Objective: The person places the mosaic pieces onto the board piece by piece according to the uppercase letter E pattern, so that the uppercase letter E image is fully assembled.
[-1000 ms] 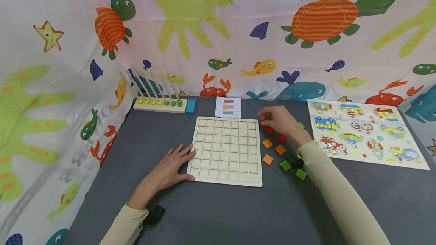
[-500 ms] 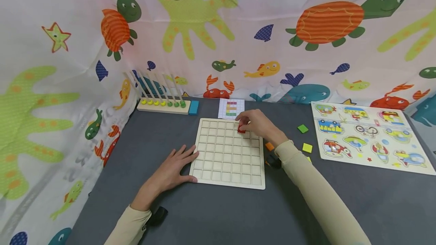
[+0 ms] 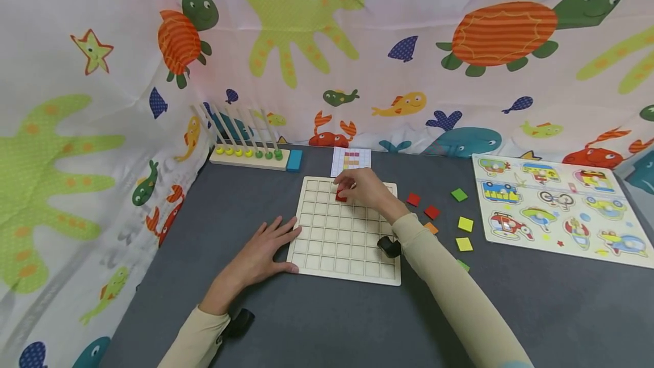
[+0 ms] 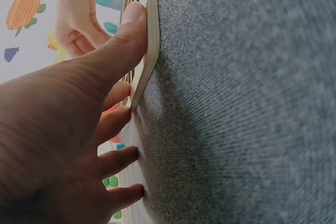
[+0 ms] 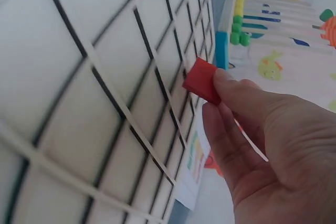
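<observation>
A pale wooden grid board (image 3: pixel 327 243) lies on the dark table. My left hand (image 3: pixel 263 251) rests at its left edge, fingers spread and straight; in the left wrist view the thumb (image 4: pixel 126 35) touches the board's rim. Over the upper part of the grid, my right hand (image 3: pixel 365 189) pinches a red square tile (image 5: pixel 202 80) between thumb and fingers. The tile is tilted close to the cells in the right wrist view; whether it touches them I cannot tell. Behind the board lies a printed pattern card (image 3: pixel 351 161) with coloured squares.
Right of the board lie loose tiles: red (image 3: pixel 431 212), orange (image 3: pixel 431 228), yellow (image 3: pixel 465 224) and green (image 3: pixel 459 195). Farther right is a vehicle puzzle board (image 3: pixel 557 203). A peg stand (image 3: pixel 250 159) with yellow and green beads stands at the back left.
My right hand has moved left from the red tiles beside the board to above the grid, carrying one red tile. The left hand stays at the board's edge.
</observation>
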Available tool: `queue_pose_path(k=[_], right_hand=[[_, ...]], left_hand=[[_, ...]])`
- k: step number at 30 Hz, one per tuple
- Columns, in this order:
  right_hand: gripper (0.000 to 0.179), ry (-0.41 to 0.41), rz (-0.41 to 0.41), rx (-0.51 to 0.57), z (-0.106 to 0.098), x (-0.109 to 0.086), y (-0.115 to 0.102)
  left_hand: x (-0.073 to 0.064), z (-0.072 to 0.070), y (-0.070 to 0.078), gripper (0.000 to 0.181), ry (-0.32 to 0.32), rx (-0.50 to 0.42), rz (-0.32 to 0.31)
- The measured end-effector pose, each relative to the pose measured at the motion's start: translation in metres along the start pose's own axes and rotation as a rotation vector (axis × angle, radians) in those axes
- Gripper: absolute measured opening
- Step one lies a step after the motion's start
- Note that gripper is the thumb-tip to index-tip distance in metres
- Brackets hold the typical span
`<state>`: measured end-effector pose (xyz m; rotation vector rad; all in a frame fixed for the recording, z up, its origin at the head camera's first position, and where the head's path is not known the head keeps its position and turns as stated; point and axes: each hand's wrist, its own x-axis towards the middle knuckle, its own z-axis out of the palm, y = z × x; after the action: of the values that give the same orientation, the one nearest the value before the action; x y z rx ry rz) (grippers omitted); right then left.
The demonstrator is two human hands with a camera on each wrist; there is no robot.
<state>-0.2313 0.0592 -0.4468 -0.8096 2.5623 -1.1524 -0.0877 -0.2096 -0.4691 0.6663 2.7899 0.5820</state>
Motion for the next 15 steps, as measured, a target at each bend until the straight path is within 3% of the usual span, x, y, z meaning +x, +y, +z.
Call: queue_pose_path(k=[6, 15], right_hand=[[0.02, 0.031, -0.019, 0.018, 0.011, 0.005, 0.001], [0.016, 0.015, -0.012, -0.017, 0.02, 0.009, 0.001]], left_hand=[[0.0, -0.001, 0.002, 0.087, -0.007, -0.006, 0.002], [0.0, -0.001, 0.0, 0.088, -0.01, -0.017, -0.011]])
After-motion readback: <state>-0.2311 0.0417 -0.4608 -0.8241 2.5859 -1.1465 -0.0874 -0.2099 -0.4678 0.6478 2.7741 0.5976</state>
